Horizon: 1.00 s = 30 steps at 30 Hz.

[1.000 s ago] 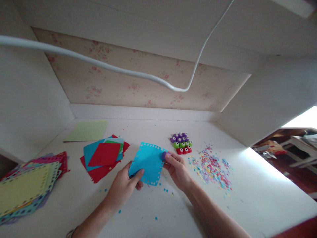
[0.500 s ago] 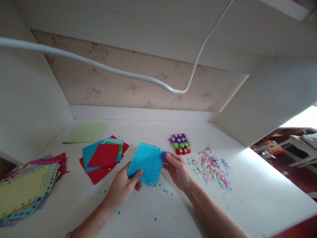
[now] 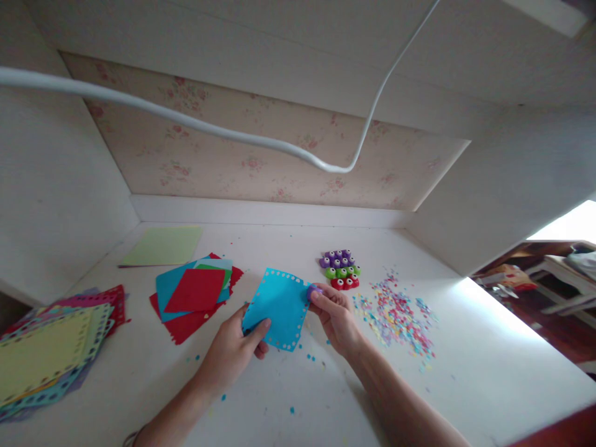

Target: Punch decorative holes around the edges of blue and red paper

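Note:
A blue sheet of paper (image 3: pixel 278 307) with small holes punched along its edges is held above the table. My left hand (image 3: pixel 242 335) grips its lower left side, thumb on top and fingers beneath. My right hand (image 3: pixel 334 316) is closed around a small purple hole punch (image 3: pixel 313 292), set at the paper's right edge. Beyond it stand more small punches (image 3: pixel 342 271) in purple, green and red rows. Several blue punched bits (image 3: pixel 311 357) lie on the table below the sheet.
Colourful confetti (image 3: pixel 403 310) is spread on the right. Red and blue paper sheets (image 3: pixel 195 292) lie left of my hands, a punched-edge paper stack (image 3: pixel 44 351) at far left, and pale green sheets (image 3: pixel 161 246) behind. A white cable (image 3: pixel 223 131) hangs across the front.
My right thumb has shifted over the purple punch, which looks slightly turned. The blue sheet has moved very slightly right.

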Tool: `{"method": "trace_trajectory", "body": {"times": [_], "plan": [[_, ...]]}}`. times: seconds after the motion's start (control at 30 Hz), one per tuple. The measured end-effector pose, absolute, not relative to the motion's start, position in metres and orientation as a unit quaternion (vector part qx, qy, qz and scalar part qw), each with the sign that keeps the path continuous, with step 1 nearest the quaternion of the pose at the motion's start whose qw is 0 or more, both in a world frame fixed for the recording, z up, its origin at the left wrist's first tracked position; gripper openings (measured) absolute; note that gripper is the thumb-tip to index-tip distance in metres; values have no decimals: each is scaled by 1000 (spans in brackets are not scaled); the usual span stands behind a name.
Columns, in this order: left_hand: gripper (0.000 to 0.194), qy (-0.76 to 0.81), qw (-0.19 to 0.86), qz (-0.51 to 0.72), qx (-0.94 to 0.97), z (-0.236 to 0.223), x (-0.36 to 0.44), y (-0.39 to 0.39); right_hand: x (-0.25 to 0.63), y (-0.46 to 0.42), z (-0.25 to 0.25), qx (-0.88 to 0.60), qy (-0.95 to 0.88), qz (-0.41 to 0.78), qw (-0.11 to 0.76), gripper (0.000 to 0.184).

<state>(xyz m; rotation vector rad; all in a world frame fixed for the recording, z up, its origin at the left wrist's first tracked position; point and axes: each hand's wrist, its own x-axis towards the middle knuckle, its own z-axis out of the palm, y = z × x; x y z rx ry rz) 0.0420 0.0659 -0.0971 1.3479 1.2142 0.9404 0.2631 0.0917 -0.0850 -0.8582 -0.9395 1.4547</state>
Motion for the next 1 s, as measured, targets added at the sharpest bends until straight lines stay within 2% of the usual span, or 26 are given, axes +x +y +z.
{"method": "trace_trajectory", "body": {"times": [0.27, 0.53, 0.77, 1.0], "plan": [[48, 493, 543, 415, 539, -96, 44, 66, 266, 94, -85, -367, -377, 652, 547, 23], [43, 516, 538, 449, 492, -90, 44, 70, 280, 105, -90, -389, -310, 638, 589, 26], [49, 549, 531, 496, 412, -85, 44, 73, 283, 106, -89, -392, -316, 631, 590, 25], [41, 539, 563, 521, 347, -89, 41, 77, 283, 106, -88, -378, -316, 645, 584, 24]]}}
